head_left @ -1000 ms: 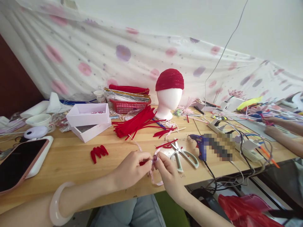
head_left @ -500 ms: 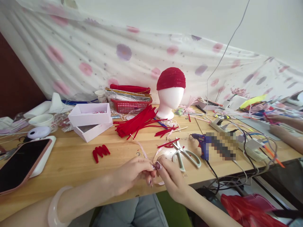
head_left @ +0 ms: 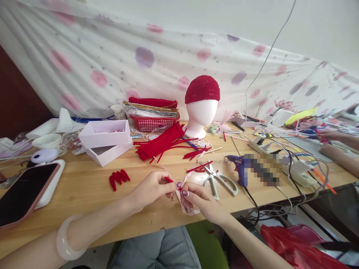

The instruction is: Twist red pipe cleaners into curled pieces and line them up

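pinching is done by the left hand [head_left: 155, 189] and the right hand [head_left: 202, 198] — a short red piece [head_left: 169, 179] is held, mostly hidden, above the worktop [head_left: 84, 203], beside a looped pale tape [head_left: 194, 212]. four plump red pieces [head_left: 119, 178] are laid aside, apparently shaped; a fuzzy red bundle [head_left: 161, 144] seems unworked.

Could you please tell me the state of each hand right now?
Left hand: closed, pinching a red fuzzy strip.
Right hand: closed, apparently pinching the same strip's other end.
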Tool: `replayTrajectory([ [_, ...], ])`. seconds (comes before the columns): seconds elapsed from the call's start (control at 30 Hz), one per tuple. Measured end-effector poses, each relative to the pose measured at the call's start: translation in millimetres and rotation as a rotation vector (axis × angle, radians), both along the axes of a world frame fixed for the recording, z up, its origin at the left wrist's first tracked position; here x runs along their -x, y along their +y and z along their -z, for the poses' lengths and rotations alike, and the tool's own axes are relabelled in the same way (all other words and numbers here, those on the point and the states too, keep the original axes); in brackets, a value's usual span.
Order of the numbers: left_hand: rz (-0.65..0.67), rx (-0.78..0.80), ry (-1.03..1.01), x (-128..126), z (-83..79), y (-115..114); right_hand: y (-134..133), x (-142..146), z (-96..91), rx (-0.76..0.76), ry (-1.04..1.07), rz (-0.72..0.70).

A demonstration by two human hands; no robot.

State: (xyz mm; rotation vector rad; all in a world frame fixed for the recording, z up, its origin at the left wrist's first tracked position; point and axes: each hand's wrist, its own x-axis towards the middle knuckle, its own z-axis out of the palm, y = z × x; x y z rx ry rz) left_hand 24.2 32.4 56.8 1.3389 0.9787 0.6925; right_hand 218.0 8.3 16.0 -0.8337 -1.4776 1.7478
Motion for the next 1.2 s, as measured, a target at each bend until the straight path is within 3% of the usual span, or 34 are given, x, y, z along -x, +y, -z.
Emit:
replayTrajectory([
  [0.2, 0.072, -0.105, -0.057, 0, 0.6, 1, 1, 0, -3.0, -0.007, -0.047, 0.012],
  [0.33, 0.032, -0.163, -0.101, 3, 2.0, -4, -3, 0, -10.3, -0.026, -0.076, 0.039],
  [0.6, -0.379, -0.196, -0.106, 6, 25.9, -26, -17, 34, -12.7, -0.603, -0.290, 0.174],
  [0.8, -0.364, -0.090, -0.171, 10, 31.7, -32, -28, 39, -8.2, -0.977, -0.412, 0.272],
  [0.87, -0.329, -0.103, -0.197, 9, 32.3, -32, -31, 35, -7.7, -0.843, -0.405, 0.255],
  [0.97, -0.292, -0.173, -0.205, 6, 31.4, -31, -33, 31, -2.7, -0.319, -0.182, 0.101],
  [1.03, -0.280, -0.199, -0.201, 5, 29.9, -31, -32, 31, 3.7, -0.069, -0.004, 0.041],
  [1.1, -0.278, -0.198, -0.221, 3, 29.1, -31, -29, 33, 9.9, 0.018, 0.074, 0.068],
  [1.2, -0.283, -0.157, -0.295, 0, 31.1, -31, -26, 34, 13.5, -0.056, 0.072, 0.134],
])
